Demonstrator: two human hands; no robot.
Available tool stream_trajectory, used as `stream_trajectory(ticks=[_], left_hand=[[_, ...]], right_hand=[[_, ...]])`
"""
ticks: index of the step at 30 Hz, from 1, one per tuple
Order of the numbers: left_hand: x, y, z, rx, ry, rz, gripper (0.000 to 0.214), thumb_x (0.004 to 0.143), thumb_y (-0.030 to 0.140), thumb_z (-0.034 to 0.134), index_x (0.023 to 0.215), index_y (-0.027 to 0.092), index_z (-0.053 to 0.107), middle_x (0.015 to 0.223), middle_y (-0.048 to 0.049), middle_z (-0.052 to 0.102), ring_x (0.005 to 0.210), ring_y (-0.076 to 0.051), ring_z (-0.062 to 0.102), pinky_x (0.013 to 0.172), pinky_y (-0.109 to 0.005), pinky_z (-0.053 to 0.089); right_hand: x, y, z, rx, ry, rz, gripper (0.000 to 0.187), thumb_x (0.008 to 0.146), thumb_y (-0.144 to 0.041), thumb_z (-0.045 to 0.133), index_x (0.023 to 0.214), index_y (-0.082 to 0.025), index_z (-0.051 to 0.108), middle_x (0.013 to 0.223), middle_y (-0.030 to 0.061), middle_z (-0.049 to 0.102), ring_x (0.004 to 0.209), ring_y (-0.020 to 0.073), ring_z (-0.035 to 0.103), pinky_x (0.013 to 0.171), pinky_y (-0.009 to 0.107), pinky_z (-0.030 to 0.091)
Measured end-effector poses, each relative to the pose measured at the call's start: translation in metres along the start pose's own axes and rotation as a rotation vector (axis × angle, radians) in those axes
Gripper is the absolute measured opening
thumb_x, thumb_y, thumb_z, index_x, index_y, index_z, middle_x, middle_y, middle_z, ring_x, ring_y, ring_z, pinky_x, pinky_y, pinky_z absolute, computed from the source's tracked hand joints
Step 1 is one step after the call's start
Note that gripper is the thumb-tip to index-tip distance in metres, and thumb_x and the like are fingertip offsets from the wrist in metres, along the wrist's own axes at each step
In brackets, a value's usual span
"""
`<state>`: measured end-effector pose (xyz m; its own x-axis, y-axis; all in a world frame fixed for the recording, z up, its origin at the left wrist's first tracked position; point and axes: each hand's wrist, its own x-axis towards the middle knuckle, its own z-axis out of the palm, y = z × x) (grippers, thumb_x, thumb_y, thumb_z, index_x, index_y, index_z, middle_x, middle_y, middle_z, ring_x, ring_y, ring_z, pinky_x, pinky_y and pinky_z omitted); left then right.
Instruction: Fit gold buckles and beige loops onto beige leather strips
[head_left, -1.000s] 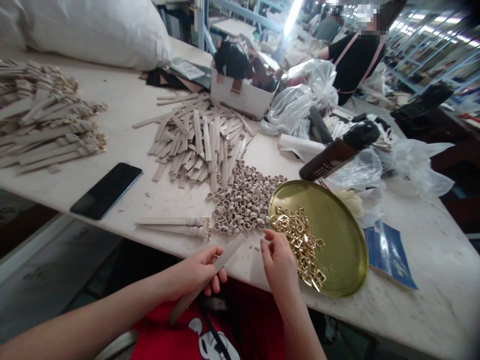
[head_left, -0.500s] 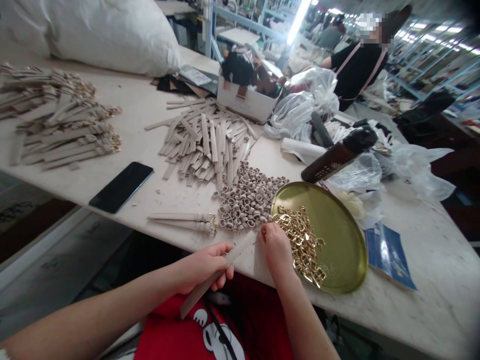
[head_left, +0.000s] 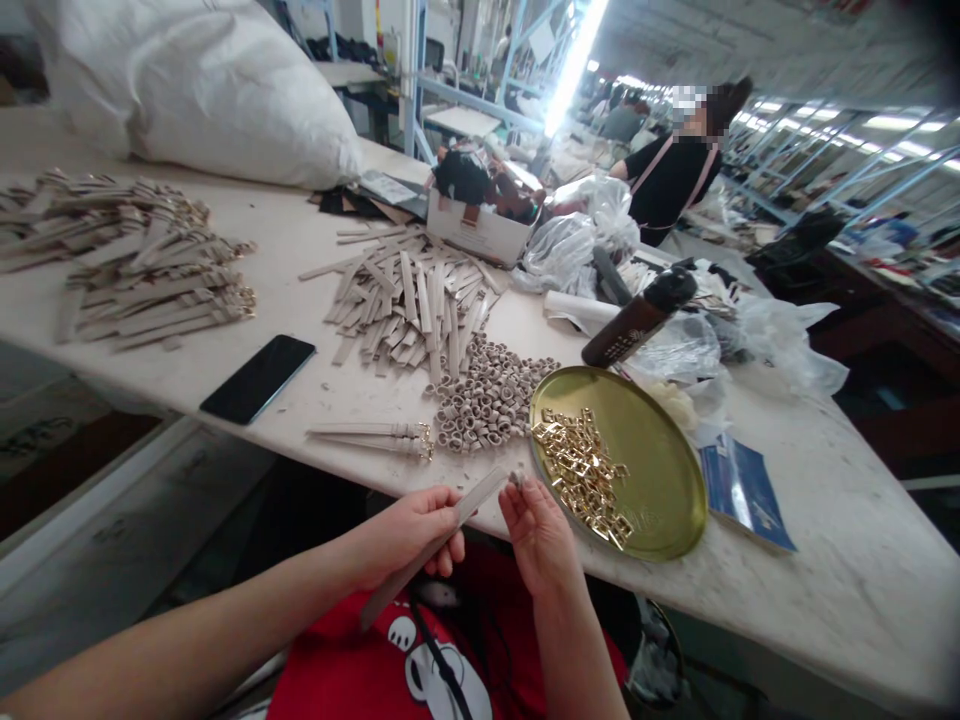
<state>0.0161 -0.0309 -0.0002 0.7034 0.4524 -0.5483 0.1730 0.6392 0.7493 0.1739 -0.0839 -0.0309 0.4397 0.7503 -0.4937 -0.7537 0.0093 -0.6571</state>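
Note:
My left hand (head_left: pixel 409 530) is closed round a long beige strap (head_left: pixel 469 507) that slants up to the right over the table's front edge. My right hand (head_left: pixel 534 532) pinches a small beige loop (head_left: pixel 516 479) at the strap's upper tip. Just beyond lie a heap of beige loops (head_left: pixel 486 400) and a round gold tray (head_left: pixel 660 470) holding several gold buckles (head_left: pixel 581 475). Two finished straps with buckles (head_left: pixel 375 437) lie left of the loops.
A pile of plain straps (head_left: pixel 412 295) lies mid-table, and stacks of buckled straps (head_left: pixel 142 265) at far left. A black phone (head_left: pixel 259 378), a dark bottle (head_left: pixel 637 317), plastic bags (head_left: pixel 585 230), a white box (head_left: pixel 480 225) and a blue booklet (head_left: pixel 739 485) lie around. A person (head_left: pixel 667 170) works beyond.
My right hand went to the loop heap, then came back toward me pinching a loop at the strap's tip. The view tilted up slightly.

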Motion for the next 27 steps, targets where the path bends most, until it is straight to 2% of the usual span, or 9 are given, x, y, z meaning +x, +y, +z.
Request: stream_trajectory(ticks=[2, 5, 7, 11, 17, 22, 27], left_hand=[[-0.001, 0.008, -0.001, -0.135, 0.054, 0.101, 0.015, 0.074, 0.016, 0.053, 0.088, 0.015, 0.053, 0.067, 0.0019, 0.062, 0.054, -0.007, 0.056, 0.049, -0.016, 0.04], [-0.001, 0.027, -0.006, -0.425, 0.125, 0.287, 0.033, 0.068, 0.004, 0.054, 0.098, 0.017, 0.056, 0.083, -0.0002, 0.066, 0.079, -0.011, 0.062, 0.072, -0.022, 0.045], [0.0, 0.038, -0.008, -0.495, 0.118, 0.301, 0.029, 0.071, 0.004, 0.053, 0.097, 0.016, 0.059, 0.088, -0.0042, 0.067, 0.089, -0.015, 0.061, 0.079, -0.026, 0.045], [0.001, 0.049, -0.01, -0.487, 0.137, 0.289, 0.018, 0.08, 0.008, 0.049, 0.091, 0.015, 0.062, 0.092, -0.0071, 0.068, 0.091, -0.017, 0.062, 0.078, -0.028, 0.047], [0.013, 0.042, -0.009, -0.595, 0.269, 0.39, 0.019, 0.084, 0.008, 0.043, 0.09, 0.017, 0.059, 0.094, -0.0042, 0.067, 0.092, -0.015, 0.061, 0.082, -0.031, 0.047], [0.026, 0.03, -0.009, -0.569, 0.387, 0.472, 0.013, 0.084, 0.014, 0.046, 0.091, 0.017, 0.056, 0.093, -0.0029, 0.065, 0.095, -0.014, 0.059, 0.087, -0.03, 0.045], [0.032, 0.026, -0.011, -0.533, 0.432, 0.451, 0.011, 0.081, 0.018, 0.05, 0.092, 0.018, 0.054, 0.099, -0.0029, 0.062, 0.099, -0.015, 0.055, 0.085, -0.031, 0.045]], right_hand=[[-0.005, 0.004, -0.001, 0.031, -0.017, 0.035, 0.022, 0.056, -0.021, 0.078, 0.071, -0.016, 0.062, 0.074, -0.0024, 0.067, 0.063, 0.0059, 0.061, 0.067, 0.018, 0.052], [-0.011, 0.011, 0.0, 0.087, -0.052, 0.151, 0.02, 0.059, -0.021, 0.076, 0.074, -0.016, 0.063, 0.074, -0.0026, 0.067, 0.063, 0.0059, 0.061, 0.063, 0.017, 0.051], [-0.013, 0.016, 0.002, 0.119, -0.073, 0.203, 0.021, 0.062, -0.021, 0.074, 0.08, -0.018, 0.063, 0.074, -0.0041, 0.066, 0.062, 0.0056, 0.06, 0.058, 0.016, 0.05], [-0.016, 0.02, 0.004, 0.151, -0.07, 0.173, 0.03, 0.063, -0.02, 0.073, 0.092, -0.02, 0.063, 0.074, -0.0055, 0.064, 0.062, 0.0039, 0.058, 0.057, 0.014, 0.048], [-0.02, 0.022, 0.006, 0.085, -0.076, 0.133, 0.036, 0.063, -0.023, 0.073, 0.097, -0.021, 0.062, 0.075, -0.0034, 0.063, 0.065, 0.0056, 0.059, 0.065, 0.017, 0.05], [-0.019, 0.022, 0.007, 0.073, -0.031, 0.121, 0.029, 0.065, -0.024, 0.072, 0.092, -0.021, 0.063, 0.076, -0.0034, 0.063, 0.065, 0.0056, 0.059, 0.066, 0.017, 0.051], [-0.015, 0.025, 0.006, 0.008, -0.018, 0.115, 0.026, 0.066, -0.026, 0.071, 0.091, -0.022, 0.062, 0.072, -0.0044, 0.061, 0.066, 0.0062, 0.059, 0.068, 0.019, 0.051]])
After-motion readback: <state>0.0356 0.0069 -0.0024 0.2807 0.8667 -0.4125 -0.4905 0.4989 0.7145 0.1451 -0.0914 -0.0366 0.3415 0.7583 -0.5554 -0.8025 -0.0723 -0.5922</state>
